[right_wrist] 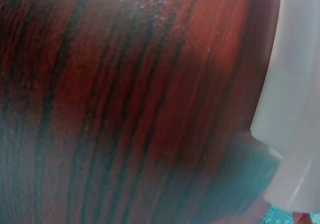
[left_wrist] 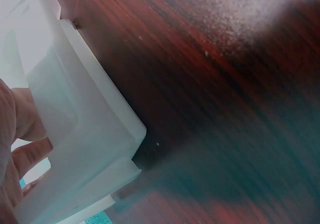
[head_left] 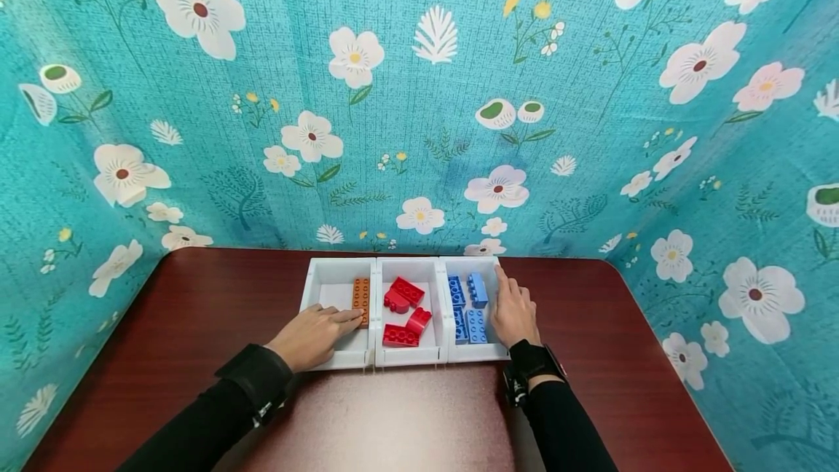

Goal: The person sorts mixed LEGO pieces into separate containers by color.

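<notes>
Three joined white trays stand in a row on the table. My left hand (head_left: 311, 335) reaches into the left tray (head_left: 319, 284), its extended index finger touching an orange toy brick piece (head_left: 361, 291) by the tray's right wall. In the left wrist view, fingers (left_wrist: 31, 156) show behind the tray's pale wall. My right hand (head_left: 514, 313) rests along the outer right edge of the right tray (head_left: 468, 352), index finger stretched toward the far corner; its thumb is hidden. Several blue toy bricks (head_left: 477, 290) lie in that tray.
The middle tray (head_left: 409, 357) holds several red toy bricks (head_left: 401, 336), some with rounded tops. Dark reddish wooden tabletop (head_left: 406, 414) surrounds the trays. A turquoise flowered cloth (head_left: 406, 130) hangs right behind the table and along both sides.
</notes>
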`<state>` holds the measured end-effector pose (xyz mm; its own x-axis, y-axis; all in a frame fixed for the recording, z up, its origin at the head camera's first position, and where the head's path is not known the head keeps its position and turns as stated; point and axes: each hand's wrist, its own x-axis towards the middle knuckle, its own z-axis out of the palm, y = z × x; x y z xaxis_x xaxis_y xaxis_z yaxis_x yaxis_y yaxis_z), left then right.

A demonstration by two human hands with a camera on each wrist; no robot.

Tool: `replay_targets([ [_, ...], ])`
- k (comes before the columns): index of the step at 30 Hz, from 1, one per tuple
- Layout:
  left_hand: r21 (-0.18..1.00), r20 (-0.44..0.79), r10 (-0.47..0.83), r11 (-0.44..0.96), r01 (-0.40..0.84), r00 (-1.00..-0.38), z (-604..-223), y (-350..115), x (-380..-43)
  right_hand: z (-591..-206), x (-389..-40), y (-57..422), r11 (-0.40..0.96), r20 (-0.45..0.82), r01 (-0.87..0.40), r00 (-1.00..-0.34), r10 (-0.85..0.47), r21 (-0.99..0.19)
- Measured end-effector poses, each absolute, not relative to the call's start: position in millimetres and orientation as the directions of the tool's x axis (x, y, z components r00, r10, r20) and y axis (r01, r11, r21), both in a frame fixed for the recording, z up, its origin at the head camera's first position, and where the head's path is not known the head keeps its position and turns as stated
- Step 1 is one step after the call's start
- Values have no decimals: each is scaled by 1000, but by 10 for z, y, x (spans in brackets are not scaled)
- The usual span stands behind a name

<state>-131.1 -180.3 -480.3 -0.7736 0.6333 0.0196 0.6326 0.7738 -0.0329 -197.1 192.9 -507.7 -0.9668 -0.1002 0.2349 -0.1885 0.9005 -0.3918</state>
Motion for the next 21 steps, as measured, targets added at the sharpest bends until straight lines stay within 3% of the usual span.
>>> replay_targets([
  [5, 93, 58, 606, 788, 609, -793, -4758, -1796, -1331, -5061, -1979, 1928, 901, 215, -179, -972, -99, -396],
  [10, 141, 247, 553, 792, 594, -796, -4752, -1826, -1401, -5041, -1979, 1913, 903, 205, -172, -974, -95, -395],
  [14, 179, 354, 428, 841, 510, -831, -4751, -1850, -1504, -5024, -1972, 1904, 904, 197, -167, -976, -94, -393],
  [21, 320, 306, 208, 896, 306, -929, -4809, -1859, -1699, -5062, -1957, 1922, 900, 241, -194, -965, -103, -390],
])
